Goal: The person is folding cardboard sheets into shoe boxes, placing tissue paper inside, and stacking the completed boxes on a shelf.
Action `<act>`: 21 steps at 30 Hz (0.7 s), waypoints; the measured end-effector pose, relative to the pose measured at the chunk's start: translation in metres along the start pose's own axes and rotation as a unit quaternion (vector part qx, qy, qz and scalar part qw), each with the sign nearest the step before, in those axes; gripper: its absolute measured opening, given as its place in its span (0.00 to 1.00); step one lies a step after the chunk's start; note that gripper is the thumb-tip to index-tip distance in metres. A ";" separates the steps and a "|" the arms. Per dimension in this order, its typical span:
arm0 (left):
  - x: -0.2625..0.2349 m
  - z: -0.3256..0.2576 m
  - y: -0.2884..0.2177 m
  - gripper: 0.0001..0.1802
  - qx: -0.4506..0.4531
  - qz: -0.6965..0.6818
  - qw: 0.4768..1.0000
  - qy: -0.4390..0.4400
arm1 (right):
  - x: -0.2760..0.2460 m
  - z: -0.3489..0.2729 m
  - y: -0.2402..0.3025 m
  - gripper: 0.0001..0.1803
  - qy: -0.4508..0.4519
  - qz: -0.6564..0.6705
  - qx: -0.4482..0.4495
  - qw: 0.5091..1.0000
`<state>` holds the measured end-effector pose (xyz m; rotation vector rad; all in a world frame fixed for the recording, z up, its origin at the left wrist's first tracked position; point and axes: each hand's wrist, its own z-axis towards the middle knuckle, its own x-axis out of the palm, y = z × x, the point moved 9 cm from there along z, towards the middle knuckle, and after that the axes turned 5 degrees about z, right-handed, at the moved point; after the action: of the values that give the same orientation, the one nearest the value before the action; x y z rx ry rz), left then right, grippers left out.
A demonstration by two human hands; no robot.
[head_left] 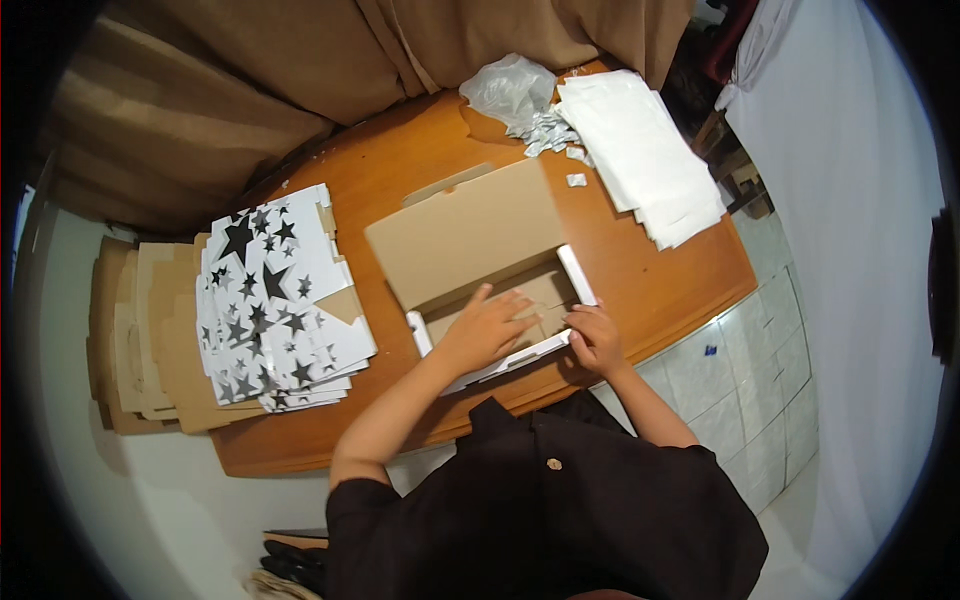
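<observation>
An open cardboard box [470, 230], brown inside with white outer walls, sits on the table in front of me. Its lid panel stands raised on the far side. My left hand [488, 328] reaches over the near wall with fingers spread, over or against the inside; exact contact is hard to tell. At the near right corner, my right hand [597, 338] has its fingers bent round the box's edge. Left of the box lies a stack of flat white cardboard sheets [280, 300] printed with black and grey stars.
Plain brown cardboard sheets [180, 340] lie beside the star stack, past the left edge of the wooden table [670, 300]. White paper sheets [645, 155] are piled at the far right. Near them are a clear plastic bag [510, 88] and several small silvery packets [548, 132].
</observation>
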<state>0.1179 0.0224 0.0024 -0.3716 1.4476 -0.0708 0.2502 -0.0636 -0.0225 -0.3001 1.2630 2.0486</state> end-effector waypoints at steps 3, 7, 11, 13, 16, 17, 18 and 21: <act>0.074 0.041 0.009 0.27 0.051 -0.037 0.994 0.087 | -0.016 0.021 -0.017 0.12 -0.003 0.091 0.046 0.995; 0.126 0.051 0.038 0.30 0.075 0.020 0.991 0.112 | -0.051 0.029 -0.050 0.14 -0.030 0.135 0.097 0.986; 0.135 0.059 0.044 0.29 0.076 -0.009 0.987 0.143 | -0.081 0.038 -0.106 0.13 -0.065 0.073 0.134 0.986; 0.131 0.067 0.051 0.28 0.090 0.007 0.984 0.156 | -0.095 0.059 -0.125 0.13 -0.072 0.071 0.127 0.987; 0.117 0.086 0.046 0.27 0.137 0.033 0.978 0.157 | -0.104 0.082 -0.165 0.16 -0.055 -0.017 0.168 0.984; 0.108 0.096 0.038 0.26 0.147 0.072 0.973 0.164 | -0.106 0.087 -0.179 0.18 -0.057 -0.076 0.194 0.976; 0.100 0.103 0.029 0.24 0.156 0.111 0.967 0.171 | -0.108 0.090 -0.190 0.20 -0.060 -0.134 0.219 0.965; 0.097 0.118 0.030 0.21 -0.025 0.101 0.956 0.273 | -0.123 0.093 -0.215 0.24 -0.125 -0.230 0.274 0.925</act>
<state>0.2405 0.0489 -0.0900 -0.2511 2.0307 0.0324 0.4982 0.0212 -0.0603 -0.0570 1.3857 1.2344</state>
